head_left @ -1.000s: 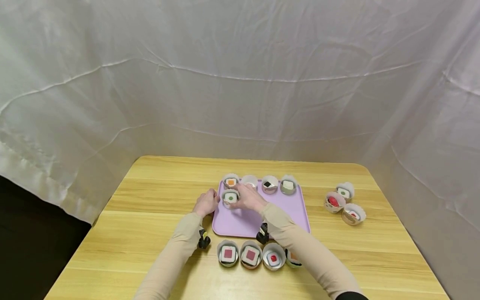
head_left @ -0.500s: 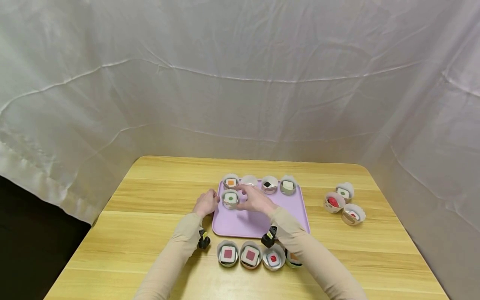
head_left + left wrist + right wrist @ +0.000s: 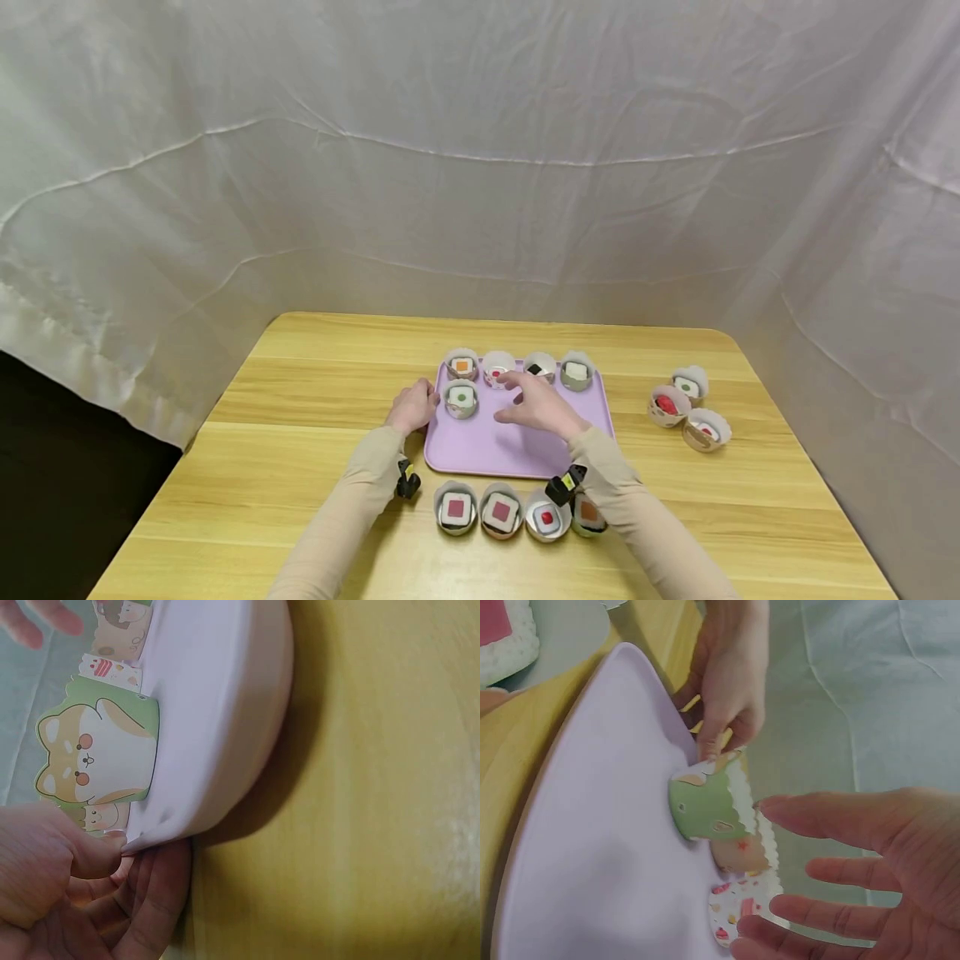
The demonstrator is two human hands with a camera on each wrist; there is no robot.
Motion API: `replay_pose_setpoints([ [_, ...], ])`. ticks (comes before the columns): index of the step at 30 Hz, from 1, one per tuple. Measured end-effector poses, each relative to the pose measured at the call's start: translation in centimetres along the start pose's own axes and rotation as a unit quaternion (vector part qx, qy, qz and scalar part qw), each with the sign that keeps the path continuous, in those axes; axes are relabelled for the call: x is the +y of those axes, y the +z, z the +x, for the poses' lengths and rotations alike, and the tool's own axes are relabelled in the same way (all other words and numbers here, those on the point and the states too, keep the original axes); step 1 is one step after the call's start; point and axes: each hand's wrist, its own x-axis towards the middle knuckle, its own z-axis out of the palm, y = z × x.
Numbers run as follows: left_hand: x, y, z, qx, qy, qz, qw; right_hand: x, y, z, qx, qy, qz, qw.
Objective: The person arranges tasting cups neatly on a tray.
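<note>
1. Left hand (image 3: 412,406) pinches the tray (image 3: 465,447) rim, left of centre in the head view; an upward tug could tip it and slide the green cup (image 3: 461,412).
2. That cup stands upper left on the tray.
3. Right hand (image 3: 542,407), spread wide and empty, hangs nearby; a careless backswing could topple it.

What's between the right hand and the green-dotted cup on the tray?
Bare purple tray shows between the right hand and the green-dotted cup in the head view; no other cup stands there.
</note>
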Motion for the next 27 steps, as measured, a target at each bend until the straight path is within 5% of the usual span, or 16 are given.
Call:
replay_pose_setpoints([
  [19,0.3,0.0,-0.2,-0.009,0.0,-0.002,1.0,4.7,-5.5,-4.0,0.029,-0.073,-0.021,0.997],
  [27,0.5,0.0,-0.4,-0.007,0.004,-0.008,0.9999,6.7,-8.6,-5.9,0.006,-0.053,-0.079,0.995],
])
